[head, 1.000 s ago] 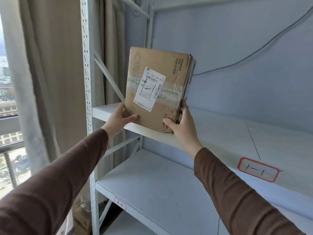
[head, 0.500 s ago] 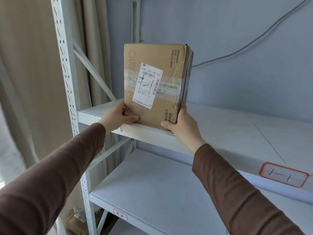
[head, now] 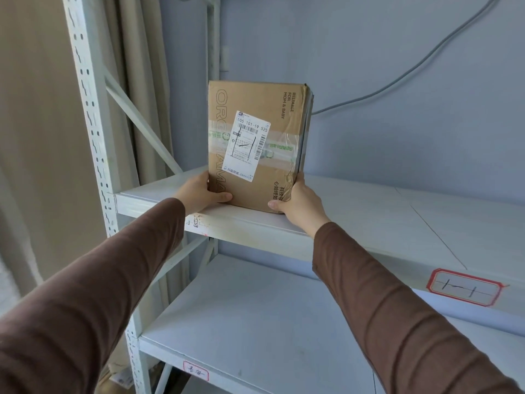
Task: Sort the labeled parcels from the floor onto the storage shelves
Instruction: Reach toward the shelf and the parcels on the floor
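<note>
A flat brown cardboard parcel (head: 281, 132) with a white barcode label stands upright on its short edge on the upper shelf (head: 355, 217) of a white metal rack, near the shelf's left end. My left hand (head: 199, 191) grips its lower left corner and my right hand (head: 298, 200) grips its lower right corner. The parcel's base touches the shelf board close to the front edge.
A red-bordered tag (head: 466, 285) marks the upper shelf's front lip at the right. The lower shelf (head: 255, 322) carries another small red tag (head: 196, 373). The rack's perforated post (head: 93, 137) and a diagonal brace stand left, with beige curtains behind. A grey cable (head: 397, 81) runs along the wall.
Both hands carried the parcel further in over the upper shelf and turned it from tilted to upright; its base now rests on the board. My view shifted left and closer.
</note>
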